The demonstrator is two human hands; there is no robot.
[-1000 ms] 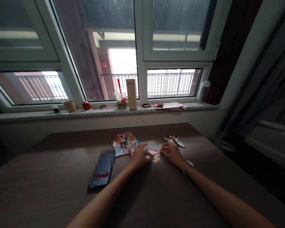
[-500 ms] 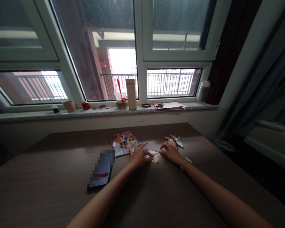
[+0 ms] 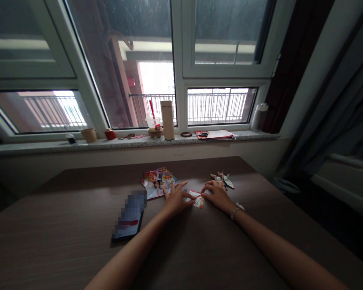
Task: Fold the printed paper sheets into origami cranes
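Note:
A small piece of printed paper (image 3: 197, 202), white with red and orange, lies on the table between my hands and looks folded. At its left side my left hand (image 3: 178, 200) has thumb and index close together on the paper, the other fingers stretched out toward the pile of leaflets. On the right, my right hand (image 3: 217, 195) bends its fingers down and presses the fingertips on the paper's right edge. Just beyond that hand lie several pointed folded paper pieces (image 3: 228, 180). A pile of colourful printed leaflets (image 3: 157, 183) is partly covered by my left fingers.
A phone (image 3: 129, 217), blurred out, rests left of my left forearm. The brown table (image 3: 63, 225) runs up to the wall below the windowsill (image 3: 181, 139). Along the sill stand a beige flask (image 3: 167, 121), a drink cup with a red straw (image 3: 153, 121), small cups, scissors and papers.
My right hand has shifted slightly left along the paper's edge. The left hand and the other things stay where they were.

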